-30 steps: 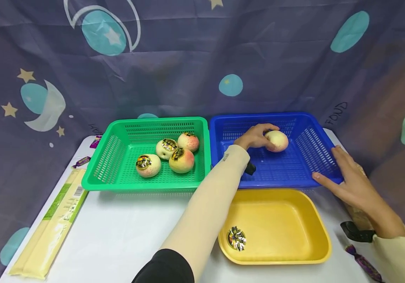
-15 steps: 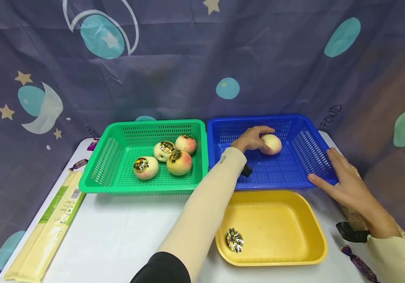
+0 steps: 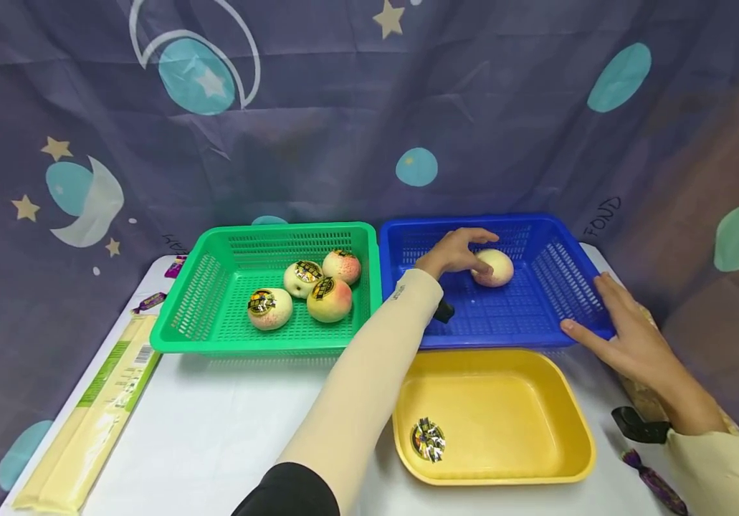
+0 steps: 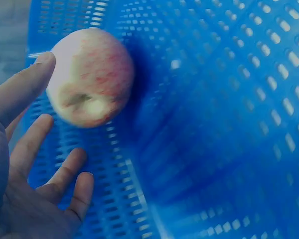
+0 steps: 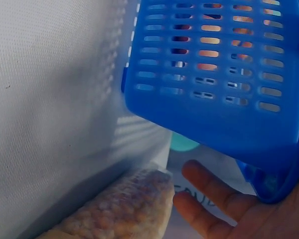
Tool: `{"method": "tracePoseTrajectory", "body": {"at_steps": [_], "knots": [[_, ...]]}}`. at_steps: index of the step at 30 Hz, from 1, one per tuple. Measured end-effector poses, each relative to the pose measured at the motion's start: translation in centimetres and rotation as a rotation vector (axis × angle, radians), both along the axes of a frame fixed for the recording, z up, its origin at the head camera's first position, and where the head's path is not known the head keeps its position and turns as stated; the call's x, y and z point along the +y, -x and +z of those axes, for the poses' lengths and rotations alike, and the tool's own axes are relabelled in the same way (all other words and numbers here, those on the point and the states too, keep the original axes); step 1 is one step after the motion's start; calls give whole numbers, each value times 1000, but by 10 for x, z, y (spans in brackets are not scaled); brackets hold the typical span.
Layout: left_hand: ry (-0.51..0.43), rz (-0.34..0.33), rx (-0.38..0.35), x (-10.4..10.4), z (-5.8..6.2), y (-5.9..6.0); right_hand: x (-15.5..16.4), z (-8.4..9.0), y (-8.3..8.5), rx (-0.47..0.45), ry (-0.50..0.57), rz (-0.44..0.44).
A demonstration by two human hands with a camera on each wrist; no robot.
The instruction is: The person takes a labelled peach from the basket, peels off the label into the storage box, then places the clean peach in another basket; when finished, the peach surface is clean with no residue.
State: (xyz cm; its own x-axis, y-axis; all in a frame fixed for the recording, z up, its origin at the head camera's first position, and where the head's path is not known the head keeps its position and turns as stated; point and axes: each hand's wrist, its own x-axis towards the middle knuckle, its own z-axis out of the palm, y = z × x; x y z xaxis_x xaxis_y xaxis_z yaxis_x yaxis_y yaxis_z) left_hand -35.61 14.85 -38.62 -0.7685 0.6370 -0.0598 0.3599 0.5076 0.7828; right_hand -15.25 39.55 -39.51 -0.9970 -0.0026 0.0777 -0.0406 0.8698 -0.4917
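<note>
In the blue basket (image 3: 472, 322) lies a pale peach (image 3: 497, 268), near the back wall. My left hand (image 3: 451, 252) is at its left side, fingers spread, the thumb tip overlapping its edge; whether it touches is unclear. The left wrist view shows the peach (image 4: 92, 77) with red speckles and its stem hollow, the fingers apart from it. My right hand (image 3: 641, 345) rests against the basket's right front corner, with thumb and fingers extended. Several peaches with black-and-gold stickers, one of them a peach (image 3: 330, 299) with a red blush, sit in the green basket (image 3: 178, 344).
A yellow tray (image 3: 498, 401) with a shiny round sticker (image 3: 428, 439) stands in front. A long pale packet (image 3: 98, 401) and wrapped candies (image 3: 150, 302) lie at left. On the right are another candy (image 3: 654, 481) and a bag of small, beige pieces (image 5: 124, 204). A dark curtain (image 3: 317, 129) hangs behind.
My left hand's fingers, earlier around the peach, have loosened and drawn slightly left of it. The peach stays in the blue basket. My right hand keeps its place at the corner.
</note>
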Motion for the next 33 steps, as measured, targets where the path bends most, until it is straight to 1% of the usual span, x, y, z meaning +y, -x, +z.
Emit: {"method": "tracePoseTrajectory", "body": {"at_steps": [3, 5, 8, 10, 13, 16, 17, 20, 23, 26, 29, 33], "knots": [[-44, -20, 14, -8, 12, -1, -1, -1, 0, 1, 2, 4], [-75, -50, 48, -13, 22, -1, -1, -1, -1, 0, 4, 3], [-96, -92, 108, -25, 41, -2, 0, -2, 0, 0, 10, 6], [-98, -110, 153, -37, 56, -4, 0, -3, 1, -1, 13, 10], [-107, -124, 211, -61, 78, -9, -1, -4, 1, -3, 15, 13], [-113, -113, 269, -90, 99, -18, 0, -3, 1, -2, 10, 15], [-116, -109, 286, -101, 105, -21, 0, -3, 1, -2, 11, 17], [-123, -70, 310, -135, 119, -32, 0, -3, 3, 6, 8, 22], [-142, -41, 348, -169, 128, -43, 0, -3, 4, 13, 3, 20], [-153, 6, 387, -200, 132, -54, -1, -4, 4, 19, -6, 11], [-160, 80, 401, -230, 133, -64, -2, -5, 4, 13, -9, -1], [-156, 177, 406, -269, 130, -80, -4, -8, 5, 5, -12, -8]]}}
